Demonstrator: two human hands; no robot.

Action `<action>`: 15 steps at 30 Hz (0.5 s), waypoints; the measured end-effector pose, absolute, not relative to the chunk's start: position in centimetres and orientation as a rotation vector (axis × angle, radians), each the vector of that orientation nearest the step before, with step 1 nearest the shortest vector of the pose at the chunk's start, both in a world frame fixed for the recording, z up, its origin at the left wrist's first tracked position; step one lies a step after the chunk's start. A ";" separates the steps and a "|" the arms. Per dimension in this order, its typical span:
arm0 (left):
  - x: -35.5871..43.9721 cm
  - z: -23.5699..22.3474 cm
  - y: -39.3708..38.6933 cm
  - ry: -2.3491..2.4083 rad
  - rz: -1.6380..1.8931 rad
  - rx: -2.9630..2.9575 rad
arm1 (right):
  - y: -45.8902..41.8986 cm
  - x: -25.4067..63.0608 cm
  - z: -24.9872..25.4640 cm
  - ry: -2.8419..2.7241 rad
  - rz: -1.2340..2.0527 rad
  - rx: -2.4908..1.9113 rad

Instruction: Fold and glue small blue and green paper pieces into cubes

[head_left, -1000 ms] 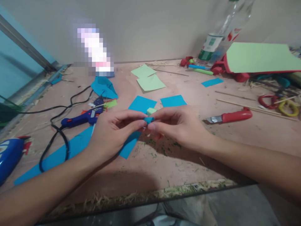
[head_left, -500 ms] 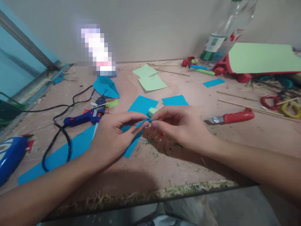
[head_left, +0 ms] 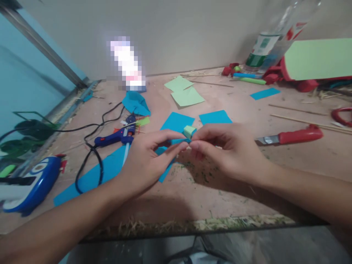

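Between thumb and fingers, my left hand (head_left: 156, 154) pinches a small blue paper piece (head_left: 180, 141) just above the table. My right hand (head_left: 225, 150) pinches the same piece at its right end, so the fingertips of both hands almost meet. Much of the paper is hidden by the fingers. Right behind the fingertips is a small folded green-and-blue paper piece (head_left: 189, 131). Flat blue sheets lie beyond the hands, one on the left (head_left: 176, 121) and another blue sheet (head_left: 215, 117) on the right.
A blue glue gun (head_left: 115, 139) with a black cord lies left, over a long blue paper strip (head_left: 110, 170). Right of my hands rests a red-handled utility knife (head_left: 294, 136), blade out. Green sheets (head_left: 187, 96), plastic bottles (head_left: 262, 51) and thin sticks (head_left: 299, 110) lie further back.
The blue paper looked rolled between the fingertips one second ago; it then showed as a flatter strip along my left fingers. The whole view has shifted, with things appearing further right.
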State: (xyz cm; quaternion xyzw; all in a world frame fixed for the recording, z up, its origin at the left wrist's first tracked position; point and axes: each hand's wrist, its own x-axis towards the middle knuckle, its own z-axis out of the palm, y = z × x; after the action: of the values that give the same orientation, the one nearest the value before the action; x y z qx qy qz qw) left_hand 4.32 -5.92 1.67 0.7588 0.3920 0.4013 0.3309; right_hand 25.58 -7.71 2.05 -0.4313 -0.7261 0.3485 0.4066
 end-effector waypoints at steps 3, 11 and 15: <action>4.1 2.0 -5.5 0.998 1.104 1.926 | -7.3 25.8 2.2 -1.829 0.909 -1.099; 4.3 1.8 -5.4 1.019 1.114 1.870 | -7.0 25.5 1.6 -1.694 1.106 -1.106; 4.3 1.7 -5.5 1.020 1.113 1.812 | -7.0 25.3 1.2 -1.695 1.106 -1.084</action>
State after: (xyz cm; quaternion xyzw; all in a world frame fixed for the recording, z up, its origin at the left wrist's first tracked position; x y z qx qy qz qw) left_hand 4.27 -5.47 1.65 0.7102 0.3998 0.4361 0.3816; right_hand 25.33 -6.98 1.23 -0.4307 -0.6732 0.4393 0.4103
